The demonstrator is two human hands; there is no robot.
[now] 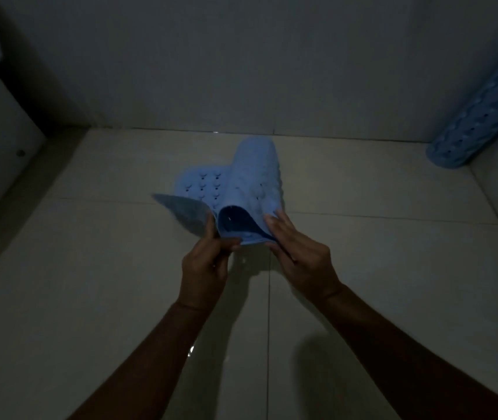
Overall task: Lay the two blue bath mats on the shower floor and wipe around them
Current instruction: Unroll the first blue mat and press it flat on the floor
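Grips on both sides are clamping the near end of the first blue mat (250,177). The left hand (206,263) is pinching the loose left flap between thumb and fingers. The right hand (300,256) is holding the curled right edge, fingers on top and thumb beneath, as far as the dim light is showing.

That mat is lying only partly on the shower floor (90,298). Its far end is resting on the tiles near the back wall (241,56), with small round cups and holes showing on the spread part. The near end is being held up, folded in on itself, with the darker inside of the curl facing the camera.

The second blue mat (480,116) is standing rolled up in the right-hand corner, well apart from both hands.

Judging from this, the task is sitting in its early part. The first mat is being opened out but is not yet flat. The second is waiting to be unrolled and laid. The wiping looks not yet begun, since no cloth is showing anywhere.
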